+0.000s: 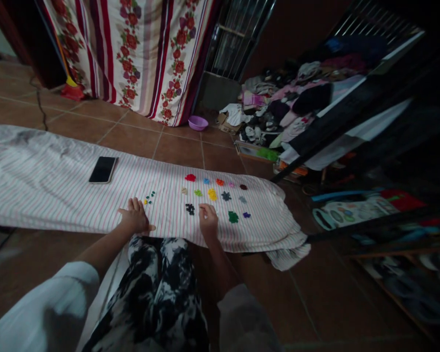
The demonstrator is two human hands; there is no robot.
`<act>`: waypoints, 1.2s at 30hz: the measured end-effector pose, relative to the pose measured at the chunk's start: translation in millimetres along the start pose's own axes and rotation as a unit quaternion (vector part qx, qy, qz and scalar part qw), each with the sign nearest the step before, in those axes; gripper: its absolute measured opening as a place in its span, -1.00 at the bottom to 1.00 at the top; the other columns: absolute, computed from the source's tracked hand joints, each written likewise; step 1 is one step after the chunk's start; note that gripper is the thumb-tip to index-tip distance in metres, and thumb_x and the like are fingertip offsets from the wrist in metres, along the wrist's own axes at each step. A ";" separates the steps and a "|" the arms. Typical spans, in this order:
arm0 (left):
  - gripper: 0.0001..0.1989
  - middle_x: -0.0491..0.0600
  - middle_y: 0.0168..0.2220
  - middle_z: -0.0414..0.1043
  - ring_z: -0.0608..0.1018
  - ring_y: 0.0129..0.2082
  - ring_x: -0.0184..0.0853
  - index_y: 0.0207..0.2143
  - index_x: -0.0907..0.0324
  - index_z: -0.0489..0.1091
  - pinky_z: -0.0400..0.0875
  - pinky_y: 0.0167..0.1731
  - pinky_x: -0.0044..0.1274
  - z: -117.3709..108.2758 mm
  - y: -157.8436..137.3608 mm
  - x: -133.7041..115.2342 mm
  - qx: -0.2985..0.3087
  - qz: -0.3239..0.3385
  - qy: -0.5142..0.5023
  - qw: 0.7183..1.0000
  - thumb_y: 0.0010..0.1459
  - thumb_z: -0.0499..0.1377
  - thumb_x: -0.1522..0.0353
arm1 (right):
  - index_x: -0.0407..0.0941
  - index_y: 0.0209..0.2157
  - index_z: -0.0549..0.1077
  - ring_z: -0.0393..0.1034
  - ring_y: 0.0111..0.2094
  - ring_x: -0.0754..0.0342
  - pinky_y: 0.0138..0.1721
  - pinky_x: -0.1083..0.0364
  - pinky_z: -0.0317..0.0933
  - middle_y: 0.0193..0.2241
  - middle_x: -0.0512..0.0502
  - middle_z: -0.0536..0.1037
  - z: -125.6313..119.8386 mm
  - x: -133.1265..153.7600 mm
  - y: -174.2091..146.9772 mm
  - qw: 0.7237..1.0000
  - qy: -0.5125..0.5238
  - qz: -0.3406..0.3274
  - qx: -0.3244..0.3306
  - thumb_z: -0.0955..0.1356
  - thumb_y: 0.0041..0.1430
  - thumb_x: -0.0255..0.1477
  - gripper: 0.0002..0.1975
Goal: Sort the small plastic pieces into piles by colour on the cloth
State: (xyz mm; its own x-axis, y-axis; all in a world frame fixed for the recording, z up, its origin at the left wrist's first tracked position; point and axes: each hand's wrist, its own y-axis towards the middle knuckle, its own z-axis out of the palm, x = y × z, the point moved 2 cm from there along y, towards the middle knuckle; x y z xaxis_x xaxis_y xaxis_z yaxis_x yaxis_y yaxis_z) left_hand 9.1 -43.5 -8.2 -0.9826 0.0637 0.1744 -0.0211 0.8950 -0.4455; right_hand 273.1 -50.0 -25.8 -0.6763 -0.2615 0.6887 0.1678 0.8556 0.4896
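My left hand (135, 216) rests with spread fingers on the striped cloth (73, 195), just beside a few loose green pieces (150, 198) and a yellow piece (145, 201). My right hand (208, 219) is over the cloth with its fingers curled together; whatever they pinch is too small to make out. It is between a black pile (189, 209) and a dark green pile (233, 216). Farther up lie small colour-sorted piles, among them red (190, 178), yellow (212, 194), orange (220, 182), dark grey (226, 196) and blue-purple (246, 215).
A phone (103, 169) lies on the cloth to the left. Beyond it hang a flowered curtain (132, 58) and, on the tiled floor, a purple basin (198, 122). Heaped clothes (275, 102) and a dark slanting frame (297, 164) stand at the right.
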 end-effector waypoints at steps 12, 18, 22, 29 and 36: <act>0.04 0.36 0.29 -0.52 -0.28 0.28 0.13 0.27 0.49 -0.29 0.04 0.03 0.04 -8.9 -7.6 -4.8 0.022 -0.017 -0.012 1.000 0.00 -0.08 -0.12 | -0.23 -0.21 0.44 0.40 -0.25 0.00 -0.16 0.04 0.26 -0.30 -0.23 0.53 -113.7 -120.7 -15.7 0.960 -0.199 0.163 -0.110 0.15 -0.01 -0.40 -0.62; 0.06 0.36 0.29 -0.53 -0.29 0.29 0.11 0.26 0.51 -0.32 0.02 0.05 0.04 -9.6 -6.7 -6.1 0.031 -0.013 -0.014 0.999 -0.02 -0.07 -0.12 | -0.22 -0.19 0.44 0.42 -0.25 0.02 -0.13 0.05 0.26 -0.30 -0.22 0.54 -112.2 -127.5 -17.7 0.963 -0.208 0.163 -0.060 0.13 0.00 -0.43 -0.60; 0.09 0.36 0.29 -0.52 -0.32 0.28 0.12 0.26 0.51 -0.31 -0.02 0.05 0.06 -8.6 -5.3 -6.5 0.032 -0.017 -0.031 0.999 -0.05 -0.04 -0.12 | -0.24 -0.17 0.44 0.43 -0.23 0.03 -0.12 0.06 0.26 -0.26 -0.25 0.54 -110.1 -125.7 -15.0 0.970 -0.183 0.151 -0.048 0.12 0.04 -0.44 -0.59; 0.15 0.36 0.29 -0.51 -0.32 0.28 0.14 0.26 0.51 -0.30 0.00 0.04 0.08 -0.8 1.8 -4.0 0.013 -0.014 -0.039 0.999 -0.11 0.00 -0.16 | -0.26 -0.15 0.43 0.40 -0.21 -0.01 -0.12 0.02 0.25 -0.27 -0.27 0.53 -110.5 -119.6 -18.1 0.965 -0.207 0.150 -0.061 0.12 0.04 -0.43 -0.58; 0.11 0.36 0.29 -0.52 -0.32 0.28 0.15 0.26 0.52 -0.30 -0.03 0.03 0.10 -1.7 1.3 -4.5 0.021 -0.016 -0.041 0.999 -0.08 -0.01 -0.11 | -0.24 -0.18 0.44 0.40 -0.21 -0.01 -0.12 0.02 0.24 -0.26 -0.26 0.53 -115.7 -115.1 -21.8 0.965 -0.189 0.163 -0.075 0.11 0.05 -0.39 -0.59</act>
State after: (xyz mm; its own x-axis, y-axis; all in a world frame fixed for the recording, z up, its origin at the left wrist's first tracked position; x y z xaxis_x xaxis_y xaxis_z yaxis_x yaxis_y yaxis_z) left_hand 13.8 -41.9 -8.0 -0.9932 -0.0021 0.1167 -0.0579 0.8767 -0.4775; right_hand 430.2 -90.2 -53.8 -0.7779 0.2169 0.5898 0.4996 0.7828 0.3709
